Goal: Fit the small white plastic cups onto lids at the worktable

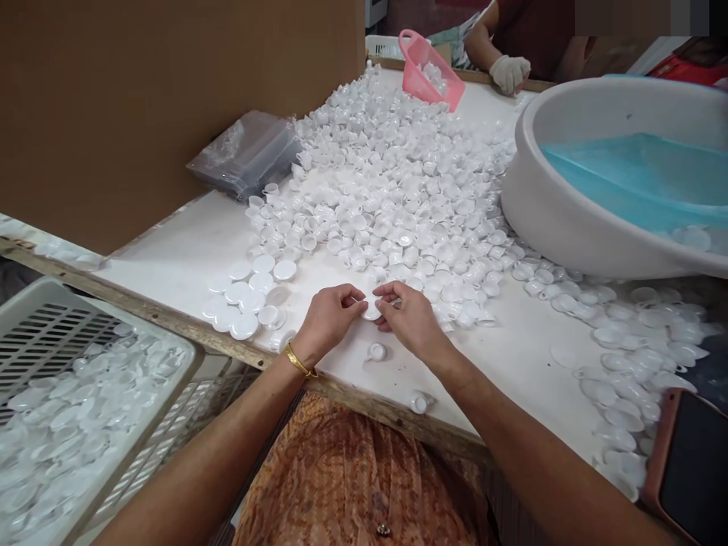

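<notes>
Over the near part of the table, my left hand (333, 318) and my right hand (406, 315) meet, both pinching a small round white plastic piece (371, 308) between thumbs and fingers. Its underside is hidden. A gold bangle circles my left wrist. Just below my hands lies a tiny white cup (376, 352), and another small white cup (421, 402) rests on its side near the edge. Left of my left hand is a group of flat white discs (250, 298). A wide heap of tiny white cups (387, 189) spreads beyond my fingers.
A crate of white pieces (187, 356) stands at lower left. Clear plastic bags (247, 152) lie beside a large cardboard box (171, 91). A big grey tub (528, 205), a phone (691, 462) and more white pieces are on the right. A pink scoop (412, 76) and a co-worker's gloved hand (510, 74) are at the back.
</notes>
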Motion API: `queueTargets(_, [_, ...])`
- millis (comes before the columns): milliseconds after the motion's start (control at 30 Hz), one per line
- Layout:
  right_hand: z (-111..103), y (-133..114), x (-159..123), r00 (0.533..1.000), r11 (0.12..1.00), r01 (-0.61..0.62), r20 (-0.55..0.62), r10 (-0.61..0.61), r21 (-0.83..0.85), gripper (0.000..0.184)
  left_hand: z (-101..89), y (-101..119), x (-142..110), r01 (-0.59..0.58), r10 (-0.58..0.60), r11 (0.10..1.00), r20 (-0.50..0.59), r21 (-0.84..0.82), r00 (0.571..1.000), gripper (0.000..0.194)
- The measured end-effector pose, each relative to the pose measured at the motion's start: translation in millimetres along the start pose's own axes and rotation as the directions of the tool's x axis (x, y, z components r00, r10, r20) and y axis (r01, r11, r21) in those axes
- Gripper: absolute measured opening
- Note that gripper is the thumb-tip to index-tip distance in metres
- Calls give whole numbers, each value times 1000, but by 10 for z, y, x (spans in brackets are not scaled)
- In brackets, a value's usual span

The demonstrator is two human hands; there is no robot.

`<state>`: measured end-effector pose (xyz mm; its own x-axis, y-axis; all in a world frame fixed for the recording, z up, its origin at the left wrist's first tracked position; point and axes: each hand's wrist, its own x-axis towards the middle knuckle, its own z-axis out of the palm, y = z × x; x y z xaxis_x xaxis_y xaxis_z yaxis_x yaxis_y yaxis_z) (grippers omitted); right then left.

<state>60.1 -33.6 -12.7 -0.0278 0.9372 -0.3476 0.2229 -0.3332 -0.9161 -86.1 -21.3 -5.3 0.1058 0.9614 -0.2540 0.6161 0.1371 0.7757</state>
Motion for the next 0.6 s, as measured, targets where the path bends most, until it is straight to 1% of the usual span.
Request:
queueTargets(100, [0,80,2,996,993,92,26,-91,-69,15,-24,-20,11,26,-25,999,23,-31,999,21])
queueTargets(267, [7,173,-15,967,951,255,50,-250,-176,17,-41,-36,7,40,-38,998,43,-42,998,21])
queueTargets(367, [1,184,-40,950,919,310,38,-311,-245,18,-52,-19,-20,39,-41,999,51,33,998,20])
queueTargets(400, [-5,179,-51,944,908,323,30,-328,-267,19,-61,-1,-30,28,-31,997,34,73,999,21])
queueTargets(433, [-12,170,-64,940,898,332,22,-340,-288,21,-70,25,-37,2,-2,993,-2,116,1000,23])
queueTargets(500, [-34,140,-95,937,886,332,6,-350,-324,25,-77,109,-28,-89,116,972,-114,216,987,27])
queueTargets(567, [-62,99,-130,943,877,307,-7,-333,-371,28,-50,225,29,-179,264,920,-216,348,940,31])
queueTargets(600, [-75,78,-147,947,867,290,-9,-321,-406,29,-19,288,76,-199,323,885,-247,422,913,33])
